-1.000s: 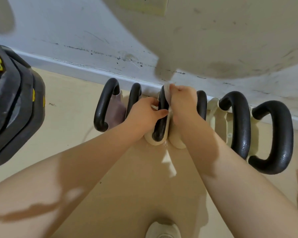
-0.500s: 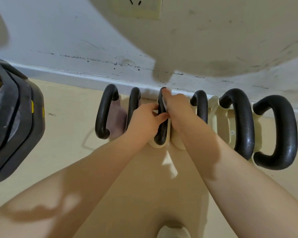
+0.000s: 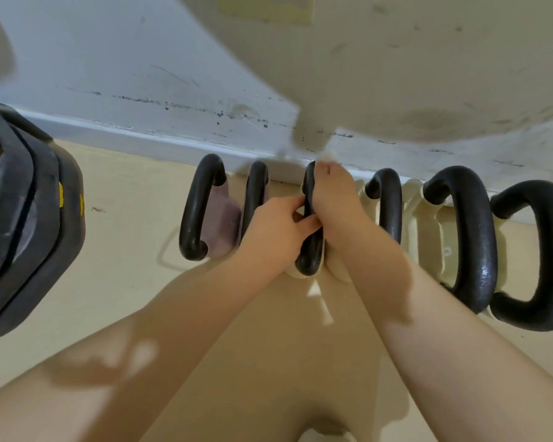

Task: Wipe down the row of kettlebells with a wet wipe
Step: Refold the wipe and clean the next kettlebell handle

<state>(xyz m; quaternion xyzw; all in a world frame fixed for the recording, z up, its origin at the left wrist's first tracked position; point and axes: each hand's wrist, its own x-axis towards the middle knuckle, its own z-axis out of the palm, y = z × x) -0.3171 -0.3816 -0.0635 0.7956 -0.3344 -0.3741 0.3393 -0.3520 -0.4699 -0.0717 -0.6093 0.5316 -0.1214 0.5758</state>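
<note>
Several kettlebells with black handles stand in a row along the wall base. The two at the left have mauve bodies (image 3: 219, 224), the others cream bodies (image 3: 428, 240). My left hand (image 3: 273, 231) grips the black handle (image 3: 310, 250) of the third kettlebell from its left side, thumb across it. My right hand (image 3: 334, 202) is closed around the same handle's far part from the right. A bit of white wet wipe (image 3: 328, 157) sticks out past its fingertips. Most of the wipe is hidden under that hand.
A stack of black weight plates with yellow markings (image 3: 23, 224) stands at the left. The scuffed white wall and baseboard (image 3: 141, 129) run right behind the kettlebells. A white shoe tip (image 3: 326, 435) shows at the bottom on the beige floor.
My right hand has slid with the wipe along the handle toward its far, wall-side end. My left hand keeps its hold on the same handle.
</note>
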